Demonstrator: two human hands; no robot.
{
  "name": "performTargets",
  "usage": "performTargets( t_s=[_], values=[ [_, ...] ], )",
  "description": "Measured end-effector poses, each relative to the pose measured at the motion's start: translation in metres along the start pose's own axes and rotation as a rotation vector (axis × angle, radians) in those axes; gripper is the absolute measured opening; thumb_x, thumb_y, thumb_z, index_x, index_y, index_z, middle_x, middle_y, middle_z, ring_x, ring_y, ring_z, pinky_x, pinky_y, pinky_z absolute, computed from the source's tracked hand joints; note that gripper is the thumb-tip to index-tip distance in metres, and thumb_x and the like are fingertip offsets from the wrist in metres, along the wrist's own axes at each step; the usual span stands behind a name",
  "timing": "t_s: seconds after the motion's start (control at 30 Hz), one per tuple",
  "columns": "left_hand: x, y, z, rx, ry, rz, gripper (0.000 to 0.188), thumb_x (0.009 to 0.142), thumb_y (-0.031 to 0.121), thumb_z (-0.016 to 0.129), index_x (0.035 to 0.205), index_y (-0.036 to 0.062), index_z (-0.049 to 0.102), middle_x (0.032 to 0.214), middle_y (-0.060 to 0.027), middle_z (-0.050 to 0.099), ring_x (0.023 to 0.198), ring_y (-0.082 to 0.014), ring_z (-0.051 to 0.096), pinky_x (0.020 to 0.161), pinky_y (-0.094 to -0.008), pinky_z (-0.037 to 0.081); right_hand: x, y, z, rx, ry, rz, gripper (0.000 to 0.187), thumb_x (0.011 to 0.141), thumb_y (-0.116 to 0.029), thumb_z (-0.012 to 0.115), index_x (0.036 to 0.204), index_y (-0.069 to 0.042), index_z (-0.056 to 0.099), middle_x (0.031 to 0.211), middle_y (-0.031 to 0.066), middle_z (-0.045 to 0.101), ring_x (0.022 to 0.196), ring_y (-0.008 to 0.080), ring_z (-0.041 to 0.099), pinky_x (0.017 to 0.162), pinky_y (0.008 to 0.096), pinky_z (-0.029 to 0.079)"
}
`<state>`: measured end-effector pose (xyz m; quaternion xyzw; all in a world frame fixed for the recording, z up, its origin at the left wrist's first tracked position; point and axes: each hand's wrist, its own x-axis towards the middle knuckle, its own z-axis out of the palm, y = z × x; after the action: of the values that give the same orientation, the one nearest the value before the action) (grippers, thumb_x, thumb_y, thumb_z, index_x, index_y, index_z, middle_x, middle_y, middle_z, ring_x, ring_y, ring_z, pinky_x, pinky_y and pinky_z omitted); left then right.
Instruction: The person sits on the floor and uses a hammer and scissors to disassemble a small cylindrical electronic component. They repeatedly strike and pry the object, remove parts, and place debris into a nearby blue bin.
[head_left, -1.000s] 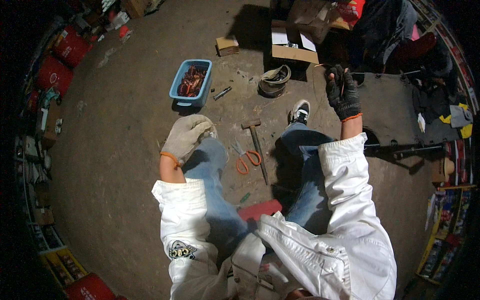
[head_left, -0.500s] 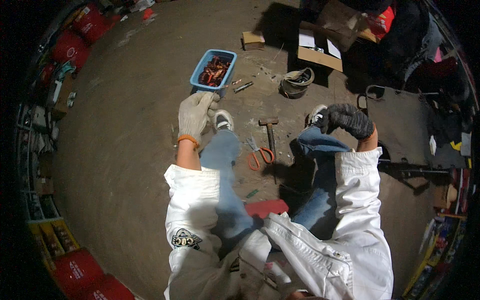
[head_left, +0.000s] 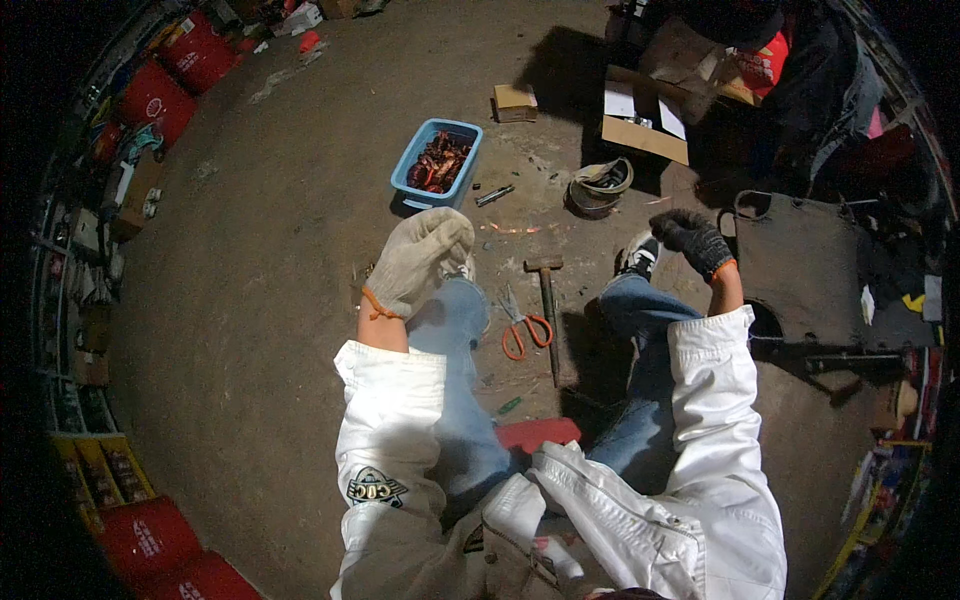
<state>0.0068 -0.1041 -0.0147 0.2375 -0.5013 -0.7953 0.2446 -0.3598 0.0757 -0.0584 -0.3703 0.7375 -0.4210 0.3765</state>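
My left hand, in a pale knitted glove, has its fingers curled together just below the blue plastic tub. Whatever its fingers may hold is hidden. Reddish copper-coloured scraps fill part of that tub. Over by my right shoe, my right hand wears a dark grey glove with its fingers pinched together; I cannot make out anything in them. A thin copper-coloured strip shows between the two hands. On the floor between my legs lie a hammer and orange-handled scissors.
Beyond my right shoe stands a dark bucket with things inside. Farther back are an open cardboard box and a small carton. A short metal rod lies beside the tub. A dark mat spreads at right.
The whole view has shifted slightly. My right hand has moved up and off from my right leg, and my left hand appears nearer. The copper-coloured strip between the hands has come into sight.
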Motion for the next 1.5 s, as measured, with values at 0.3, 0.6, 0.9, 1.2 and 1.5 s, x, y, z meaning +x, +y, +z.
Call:
performTargets(
  t_s=[0.3,0.6,0.9,1.2,1.5],
  values=[
    [0.001,-0.002,0.003,0.388,-0.075,-0.085,0.019,0.088,0.019,0.056,0.084,0.0025,0.063,0.075,-0.0023,0.061,0.068,-0.0093,0.056,0.063,-0.0231,0.045,0.007,-0.006,-0.014,-0.069,0.264,-0.499,0.03,0.091,-0.026,0.056,0.112,-0.004,0.06,0.106,0.0079,0.062,0.094,0.0182,0.06,0.078,0.029,0.05],
    [0.019,-0.011,-0.003,1.342,0.275,-0.134,0.031,0.081,0.029,0.052,0.082,0.0024,0.069,0.084,-0.0164,0.066,0.08,-0.0307,0.062,0.074,-0.0378,0.047,-0.023,-0.015,-0.018,-0.909,0.198,-0.717,0.034,0.092,-0.028,0.053,0.118,-0.005,0.054,0.107,0.0119,0.058,0.099,0.0231,0.056,0.085,0.0326,0.048],
    [0.017,-0.003,-0.014,0.001,0.541,0.074,0.022,0.092,0.019,0.054,0.09,-0.0022,0.061,0.069,-0.0018,0.055,0.052,-0.0063,0.05,0.043,-0.017,0.039,-0.029,-0.038,0.01,-0.349,-0.958,-0.815,0.022,0.085,-0.023,0.062,0.094,-0.004,0.065,0.087,0.0119,0.065,0.078,0.0265,0.064,0.07,0.0334,0.052],
    [0.007,-0.004,-0.021,0.147,-0.203,-0.043,0.022,0.09,0.02,0.056,0.081,0.0005,0.061,0.064,-0.0009,0.058,0.056,-0.0047,0.051,0.048,-0.0171,0.04,0.002,-0.005,0.001,0.152,-0.259,-0.193,0.026,0.087,-0.024,0.061,0.1,-0.002,0.065,0.094,0.0121,0.068,0.088,0.0174,0.064,0.077,0.0303,0.052],
    [0.023,-0.02,-0.03,1.322,0.286,0.016,0.028,0.082,0.028,0.057,0.089,0.0025,0.068,0.078,-0.0108,0.066,0.069,-0.0188,0.061,0.065,-0.0314,0.048,-0.019,-0.026,-0.009,0.642,0.145,-0.548,0.022,0.089,-0.021,0.057,0.097,-0.002,0.062,0.094,0.0146,0.064,0.083,0.0242,0.063,0.074,0.0339,0.051]
  ],
)
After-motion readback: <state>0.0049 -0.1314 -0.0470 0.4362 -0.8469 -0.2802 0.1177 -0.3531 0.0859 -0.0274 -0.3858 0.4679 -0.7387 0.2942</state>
